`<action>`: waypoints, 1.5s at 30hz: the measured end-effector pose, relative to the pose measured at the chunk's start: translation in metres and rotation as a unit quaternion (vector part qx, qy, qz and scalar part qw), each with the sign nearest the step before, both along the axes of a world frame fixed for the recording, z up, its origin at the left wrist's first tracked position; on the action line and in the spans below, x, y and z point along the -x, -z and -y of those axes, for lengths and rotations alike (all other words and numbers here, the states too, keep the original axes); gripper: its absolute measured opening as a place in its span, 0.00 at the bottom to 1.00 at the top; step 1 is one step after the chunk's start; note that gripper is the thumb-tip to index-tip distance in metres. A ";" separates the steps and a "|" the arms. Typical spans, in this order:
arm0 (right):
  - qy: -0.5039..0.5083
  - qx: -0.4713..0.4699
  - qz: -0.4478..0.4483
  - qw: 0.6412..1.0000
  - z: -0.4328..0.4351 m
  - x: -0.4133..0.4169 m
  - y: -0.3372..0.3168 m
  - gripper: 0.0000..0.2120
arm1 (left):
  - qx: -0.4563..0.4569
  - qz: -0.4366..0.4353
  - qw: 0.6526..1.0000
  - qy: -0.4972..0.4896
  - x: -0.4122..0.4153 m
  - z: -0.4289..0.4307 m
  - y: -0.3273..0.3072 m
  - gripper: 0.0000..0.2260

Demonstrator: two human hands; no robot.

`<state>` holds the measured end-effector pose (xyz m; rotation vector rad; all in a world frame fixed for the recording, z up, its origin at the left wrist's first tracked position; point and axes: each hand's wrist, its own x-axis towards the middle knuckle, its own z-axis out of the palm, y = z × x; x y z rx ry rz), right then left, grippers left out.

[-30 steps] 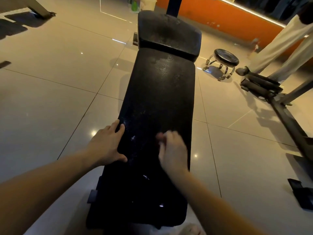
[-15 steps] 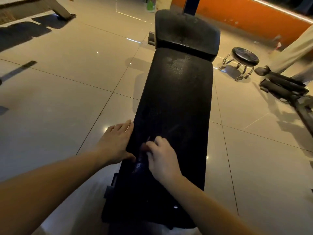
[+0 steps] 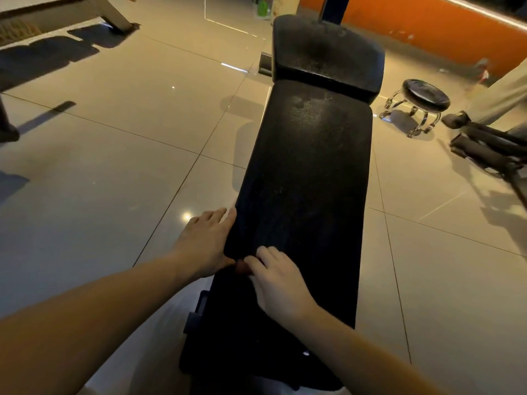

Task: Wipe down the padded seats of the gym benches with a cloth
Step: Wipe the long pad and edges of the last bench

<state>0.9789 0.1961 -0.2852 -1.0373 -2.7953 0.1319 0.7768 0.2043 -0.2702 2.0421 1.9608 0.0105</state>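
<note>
Left hand (image 3: 204, 243) fingers (image 3: 219, 216) straight along the left edge of the long black padded bench surface (image 3: 308, 181); right hand (image 3: 281, 286) fingers bent on top just beside, cloth beneath not discernible. Open surface ahead, glossy beige floor tiles (image 3: 128, 172) either side.

I see a black bench pad (image 3: 308, 172) with pale speckling toward its far end, glossy beige floor tiles (image 3: 128, 166) ruled by thin dark lines, an orange wall (image 3: 445, 32), a black-topped chrome stool (image 3: 426, 94) and a green bottle (image 3: 263, 7).
</note>
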 end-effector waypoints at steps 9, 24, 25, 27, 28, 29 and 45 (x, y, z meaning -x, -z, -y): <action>0.275 -0.097 -0.054 0.955 -0.108 0.045 -0.030 0.13 | 0.010 -0.023 0.999 -0.032 -0.005 0.007 -0.001 0.55; 0.261 -0.128 -0.053 0.955 -0.138 0.066 -0.037 0.13 | 0.041 0.007 0.994 -0.102 -0.005 0.013 0.005 0.54; 0.232 -0.110 -0.063 0.964 -0.110 0.060 -0.029 0.13 | 0.041 0.006 0.994 -0.105 -0.004 0.011 0.005 0.54; 0.094 -0.073 -0.054 0.991 -0.050 0.035 -0.009 0.13 | 0.037 0.003 0.994 -0.106 -0.004 0.007 0.004 0.51; 0.008 -0.061 -0.027 0.998 -0.032 0.019 -0.003 0.13 | 0.039 0.001 0.994 -0.106 -0.004 0.005 0.003 0.49; -0.069 -0.063 0.007 0.996 -0.029 0.003 -0.002 0.14 | 0.046 0.000 0.993 -0.107 -0.005 0.004 0.003 0.49; -0.082 -0.045 0.029 0.995 -0.020 -0.024 -0.008 0.15 | 0.052 0.013 0.992 -0.114 -0.009 0.012 -0.007 0.47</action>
